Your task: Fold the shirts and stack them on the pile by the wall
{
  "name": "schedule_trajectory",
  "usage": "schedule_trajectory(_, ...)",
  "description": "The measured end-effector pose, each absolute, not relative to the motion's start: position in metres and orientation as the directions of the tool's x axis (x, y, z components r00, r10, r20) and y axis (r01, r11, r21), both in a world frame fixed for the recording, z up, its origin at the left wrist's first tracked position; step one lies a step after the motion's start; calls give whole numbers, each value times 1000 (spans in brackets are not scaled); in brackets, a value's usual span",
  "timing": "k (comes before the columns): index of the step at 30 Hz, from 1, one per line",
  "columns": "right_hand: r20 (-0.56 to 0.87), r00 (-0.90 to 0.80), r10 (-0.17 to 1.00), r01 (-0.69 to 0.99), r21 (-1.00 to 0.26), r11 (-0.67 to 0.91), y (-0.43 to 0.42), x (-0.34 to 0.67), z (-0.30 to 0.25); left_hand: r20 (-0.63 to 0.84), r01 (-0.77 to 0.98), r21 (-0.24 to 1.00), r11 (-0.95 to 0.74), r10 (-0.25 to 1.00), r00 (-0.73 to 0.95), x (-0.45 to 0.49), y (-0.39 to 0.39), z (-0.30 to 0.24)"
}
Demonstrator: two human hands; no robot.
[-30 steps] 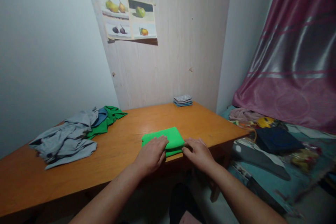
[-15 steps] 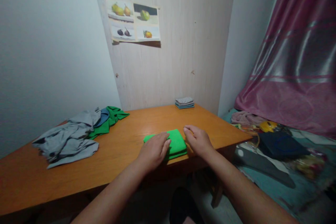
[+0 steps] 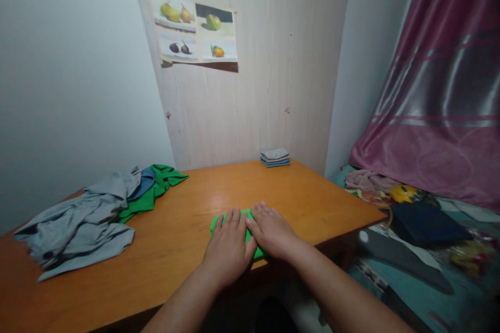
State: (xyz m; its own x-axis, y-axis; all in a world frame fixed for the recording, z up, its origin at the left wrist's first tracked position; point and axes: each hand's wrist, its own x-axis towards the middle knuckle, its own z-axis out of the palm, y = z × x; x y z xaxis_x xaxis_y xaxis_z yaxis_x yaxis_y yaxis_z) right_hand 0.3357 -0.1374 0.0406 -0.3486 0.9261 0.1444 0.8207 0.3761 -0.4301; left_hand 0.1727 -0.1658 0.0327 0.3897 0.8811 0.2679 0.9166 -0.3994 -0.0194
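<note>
A small folded bright green cloth (image 3: pixel 216 221) lies near the front edge of the wooden table (image 3: pixel 312 203). My left hand (image 3: pixel 229 247) lies flat on top of it with the fingers stretched out. My right hand (image 3: pixel 271 231) lies flat beside it, also on the cloth, fingers extended and touching the left hand. Both palms cover most of the cloth; only its left edge and a strip between the hands show.
A heap of grey, blue and green clothes (image 3: pixel 89 216) lies on the table's left part. A small stack of folded cloths (image 3: pixel 275 157) sits at the back by the wall. A cluttered bed (image 3: pixel 422 218) and a purple curtain (image 3: pixel 441 88) stand to the right.
My right hand has moved from the cloth's right side onto its top, beside the left. Both hands now press flat on the folded green cloth.
</note>
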Motion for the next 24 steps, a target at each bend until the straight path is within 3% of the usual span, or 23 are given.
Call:
schedule_trajectory(17, 195, -342, 919, 767, -508, 392, -127, 345, 20, 269, 919, 72, -389, 894, 358, 176, -165, 30)
schedule_trajectory(20, 256, -335, 907, 677, -604, 421, -119, 352, 15, 309, 913, 81, -400, 881, 358, 177, -169, 33)
schedule_trajectory(24, 384, -112, 917, 485, -784, 388, -120, 373, 12, 333, 878, 69, -473, 841, 427, 180, -182, 36)
